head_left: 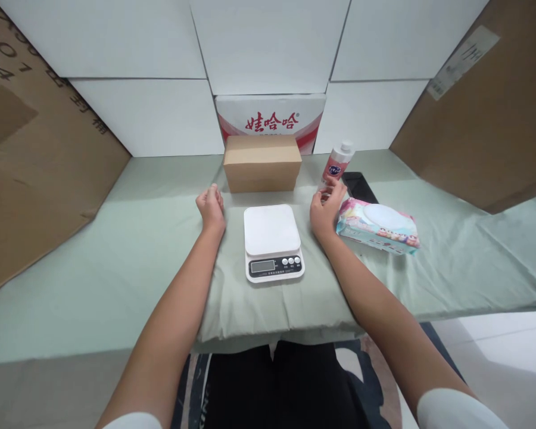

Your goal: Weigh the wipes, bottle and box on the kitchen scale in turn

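From the head camera, two hands are out over the table, which is covered in pale green cloth. The left hand is curled into a loose fist, fingers together, holding nothing, resting on the cloth just left of the one white kitchen scale. The right hand has its fingers slightly spread and bent, empty, its fingertips just beside the foot of the one small bottle with a white cap and pink label; whether they touch it cannot be told.

One pack of wet wipes lies just right of that hand. One dark flat phone lies behind the pack, partly covered by it. One brown cardboard box stands behind the scale, with one white-and-red carton behind it. Large cardboard sheets lean at either side.
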The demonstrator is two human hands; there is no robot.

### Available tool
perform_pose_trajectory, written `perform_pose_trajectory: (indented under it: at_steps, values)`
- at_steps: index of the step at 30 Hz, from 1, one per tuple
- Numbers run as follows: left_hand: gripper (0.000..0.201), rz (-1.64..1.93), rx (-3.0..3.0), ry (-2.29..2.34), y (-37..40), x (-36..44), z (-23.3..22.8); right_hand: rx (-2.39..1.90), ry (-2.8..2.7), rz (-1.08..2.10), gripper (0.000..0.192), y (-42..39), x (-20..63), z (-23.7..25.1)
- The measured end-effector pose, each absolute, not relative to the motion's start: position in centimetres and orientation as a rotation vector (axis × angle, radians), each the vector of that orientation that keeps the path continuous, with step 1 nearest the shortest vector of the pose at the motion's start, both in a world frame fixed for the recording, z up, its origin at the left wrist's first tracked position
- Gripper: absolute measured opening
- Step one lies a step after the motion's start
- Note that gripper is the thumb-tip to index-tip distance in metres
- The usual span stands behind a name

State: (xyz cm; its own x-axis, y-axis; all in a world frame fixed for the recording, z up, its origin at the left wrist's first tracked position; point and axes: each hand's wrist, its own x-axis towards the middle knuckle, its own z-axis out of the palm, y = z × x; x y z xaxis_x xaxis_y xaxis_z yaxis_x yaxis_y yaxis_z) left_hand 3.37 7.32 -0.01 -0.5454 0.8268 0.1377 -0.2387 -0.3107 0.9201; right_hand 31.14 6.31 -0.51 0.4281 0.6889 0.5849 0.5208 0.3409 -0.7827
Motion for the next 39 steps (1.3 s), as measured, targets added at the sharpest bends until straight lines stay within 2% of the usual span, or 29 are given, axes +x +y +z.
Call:
perform_pose_trajectory:
  at_steps: [10,17,25,39]
  values:
    - [0.057,1.913,0.829,1.213,7.08,3.47,0.21,-1.305,-1.212,0.157,0.047,6.38,31.09,-0.48]
    - [0.064,1.904,0.814,1.215,7.28,3.5,0.32,-1.306,-1.202,0.144,0.046,6.6,31.14,-0.61]
    - [0.056,1.909,0.801,1.206,7.19,3.58,0.4,-1.308,-1.185,0.161,0.043,6.72,31.25,-0.69]
    - [0.058,1.923,0.853,1.22,6.87,3.45,0.03,-1.244,-1.18,0.136,0.042,6.07,31.08,-0.24]
